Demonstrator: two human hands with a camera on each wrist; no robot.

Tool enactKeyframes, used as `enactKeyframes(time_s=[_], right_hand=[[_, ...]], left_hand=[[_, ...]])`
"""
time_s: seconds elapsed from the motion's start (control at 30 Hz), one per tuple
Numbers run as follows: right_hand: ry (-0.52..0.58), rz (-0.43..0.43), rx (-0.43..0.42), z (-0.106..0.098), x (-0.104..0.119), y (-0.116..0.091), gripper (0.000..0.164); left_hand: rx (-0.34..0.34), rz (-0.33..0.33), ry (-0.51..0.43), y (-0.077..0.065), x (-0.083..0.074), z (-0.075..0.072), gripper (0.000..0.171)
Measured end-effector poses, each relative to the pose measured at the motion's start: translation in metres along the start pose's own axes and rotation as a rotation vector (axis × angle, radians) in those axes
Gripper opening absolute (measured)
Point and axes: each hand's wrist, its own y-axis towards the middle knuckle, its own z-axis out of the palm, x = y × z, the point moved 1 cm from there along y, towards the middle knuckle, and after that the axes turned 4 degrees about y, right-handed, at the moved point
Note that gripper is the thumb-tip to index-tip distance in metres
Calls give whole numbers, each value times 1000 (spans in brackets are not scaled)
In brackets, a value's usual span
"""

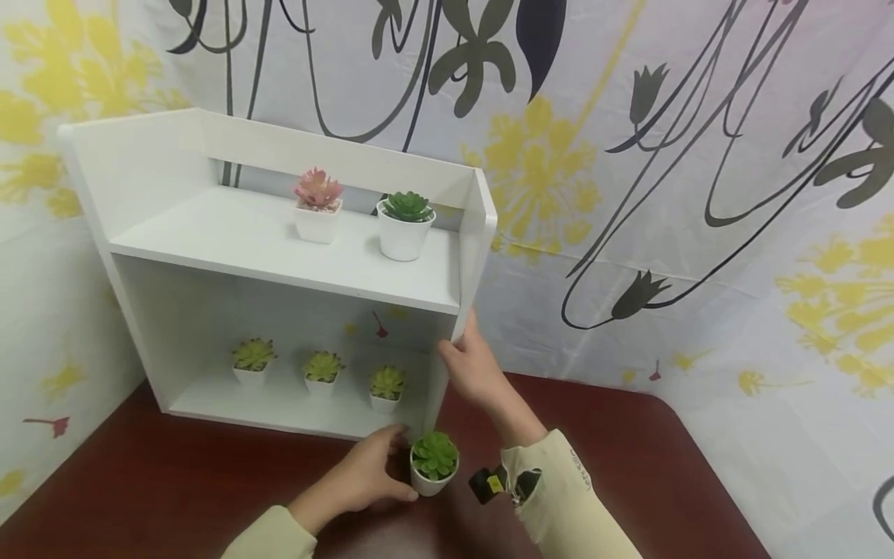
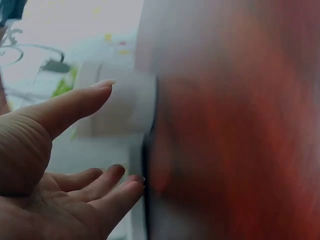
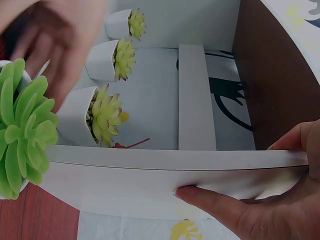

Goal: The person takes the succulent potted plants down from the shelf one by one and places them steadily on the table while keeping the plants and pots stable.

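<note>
Only the head view shows a pink plant (image 1: pixel 319 203) atop the white shelf (image 1: pixel 202 229), whose side panel (image 3: pixel 125 185) the right hand (image 1: pixel 478 373) grips. The left hand (image 1: pixel 366 471), thumb and fingers parted without a grip, is just beside a potted green plant (image 1: pixel 434 463) before the shelf's right corner.

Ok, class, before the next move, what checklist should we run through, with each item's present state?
1. Right hand gripping the shelf unit's side: ok.
2. Left hand holding the front plant: not ok, fingers open beside it.
3. Front plant resting on the table: cannot tell.
4. Pink plant upright: ok.
5. Three lower plants upright: ok.
</note>
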Motion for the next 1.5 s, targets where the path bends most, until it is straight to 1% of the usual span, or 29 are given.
enactKeyframes(time_s=[0.1,0.2,0.27,0.33,0.4,0.5,0.53,0.63,0.7,0.77,0.9,0.97,1.07,1.17,1.27,1.37,1.43,1.5], right_hand=[[7,-6,-2,2,0,-1,83],[13,-1,-4,2,-1,-2,84],[11,5,-5,3,-1,-2,84],[6,11,-3,3,-2,-2,84],[6,14,0,4,-1,-3,83],[8,29,1,2,-2,-4,82],[9,32,-1,2,-2,-4,82],[2,23,-10,-1,-2,-5,81],[-5,19,-19,-2,-2,-5,81],[-10,21,-23,-3,-3,-5,81],[0,15,-21,-2,-4,-4,81],[7,16,-20,-1,-4,-4,81],[10,12,-17,0,-4,-4,82],[11,19,-15,1,-3,-3,82],[13,19,-13,1,-2,-3,82],[18,22,-14,1,0,-3,82],[20,27,-14,1,1,-3,82],[17,24,-13,1,2,-4,81]], left_hand=[[-3,-51,-16,-4,0,-20,92],[-42,-85,7,-6,-4,-36,87],[-82,-85,44,-10,-8,-46,82],[-105,-81,80,-13,-12,-57,76],[-117,-76,101,-18,-19,-67,72],[-114,-37,115,-22,-31,-82,66],[-123,-24,121,-23,-36,-86,64],[-160,42,159,-25,-52,-98,59],[-209,74,197,-26,-62,-104,54],[-271,103,232,-27,-71,-110,49],[-406,148,257,-30,-86,-121,37],[-474,182,272,-32,-93,-127,30],[-574,220,318,-37,-104,-137,22],[-675,269,356,-41,-114,-149,17],[-762,313,368,-41,-125,-161,17],[-812,334,370,-37,-134,-175,22],[-822,329,366,-34,-138,-183,28],[-823,311,369,-30,-141,-191,33]])
